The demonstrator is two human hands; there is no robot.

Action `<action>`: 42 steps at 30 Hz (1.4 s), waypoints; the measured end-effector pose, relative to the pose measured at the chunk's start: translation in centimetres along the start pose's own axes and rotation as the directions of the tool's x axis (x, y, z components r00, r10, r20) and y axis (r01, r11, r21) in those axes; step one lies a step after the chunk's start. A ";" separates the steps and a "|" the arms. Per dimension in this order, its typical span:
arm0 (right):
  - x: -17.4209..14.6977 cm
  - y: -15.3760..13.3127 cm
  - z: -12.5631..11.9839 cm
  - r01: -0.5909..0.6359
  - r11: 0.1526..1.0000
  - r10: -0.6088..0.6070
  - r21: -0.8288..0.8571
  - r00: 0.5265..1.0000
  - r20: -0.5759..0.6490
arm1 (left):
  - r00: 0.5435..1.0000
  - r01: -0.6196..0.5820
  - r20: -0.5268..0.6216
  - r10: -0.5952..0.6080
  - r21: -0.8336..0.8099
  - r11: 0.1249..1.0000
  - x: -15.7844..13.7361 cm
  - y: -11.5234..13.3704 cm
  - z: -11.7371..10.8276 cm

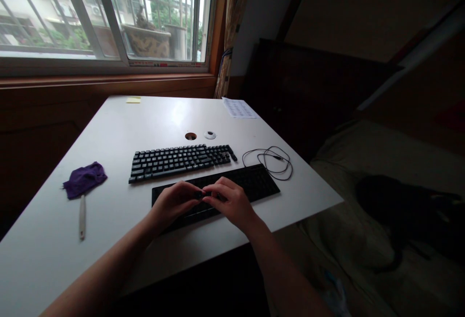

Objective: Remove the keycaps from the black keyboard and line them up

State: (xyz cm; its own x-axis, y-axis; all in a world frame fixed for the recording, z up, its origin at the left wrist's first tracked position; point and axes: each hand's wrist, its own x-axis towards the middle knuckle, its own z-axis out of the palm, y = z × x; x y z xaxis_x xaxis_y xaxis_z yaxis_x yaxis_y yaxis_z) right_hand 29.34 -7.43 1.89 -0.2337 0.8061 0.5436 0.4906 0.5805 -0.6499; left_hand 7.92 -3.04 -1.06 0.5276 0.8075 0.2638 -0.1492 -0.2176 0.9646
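Both my hands meet over a black keyboard base (pixel 259 181), fingertips together. My left hand (pixel 174 200) is closed in a pinch at a small dark keycap (pixel 198 194). From the other side, my right hand (pixel 230 200) pinches at the same spot, its thumb and fingers bent together. The fingers partly cover the keycap, and the hands hide the middle of the base. Just beyond lie rows of loose black keycaps (pixel 170 161), set out in keyboard order on the white table (pixel 119 133).
A purple cloth (pixel 85 180) lies at the left by a pale-handled tool (pixel 82 217). The black cable (pixel 286 164) coils at the right. Farther back are a cable hole (pixel 191 136), its white ring cover (pixel 209 135), yellow notes (pixel 133 100) and printed paper (pixel 240 108).
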 end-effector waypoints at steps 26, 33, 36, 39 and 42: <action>2.9 14.4 -9.6 -0.152 0.825 0.265 -0.544 0.955 0.136 | 0.976 -0.201 0.175 0.129 0.501 0.842 0.9 -0.6 0.0; 3.7 15.3 -8.8 -0.131 0.786 0.310 -0.604 0.929 0.201 | 0.975 -0.203 0.187 0.123 0.508 0.837 0.9 -0.4 0.2; 3.8 15.4 -8.7 -0.148 0.779 0.330 -0.609 0.923 0.199 | 0.972 -0.215 0.192 0.134 0.512 0.832 0.9 -0.5 0.1; 3.7 15.3 -8.7 -0.158 0.778 0.336 -0.609 0.923 0.190 | 0.970 -0.226 0.196 0.143 0.512 0.829 0.9 -0.6 0.2; 3.3 15.0 -8.9 -0.153 0.774 0.308 -0.614 0.939 0.154 | 0.970 -0.225 0.198 0.141 0.514 0.827 0.9 -0.5 0.2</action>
State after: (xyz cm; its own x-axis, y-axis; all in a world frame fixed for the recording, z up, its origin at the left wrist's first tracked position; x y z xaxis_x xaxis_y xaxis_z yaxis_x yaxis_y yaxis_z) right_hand 43.37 2.92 -1.31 -0.1976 0.9533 0.2284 0.9310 0.2554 -0.2608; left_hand 8.64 -2.33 -1.33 0.6567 0.6439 0.3926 0.1879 -0.6439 0.7416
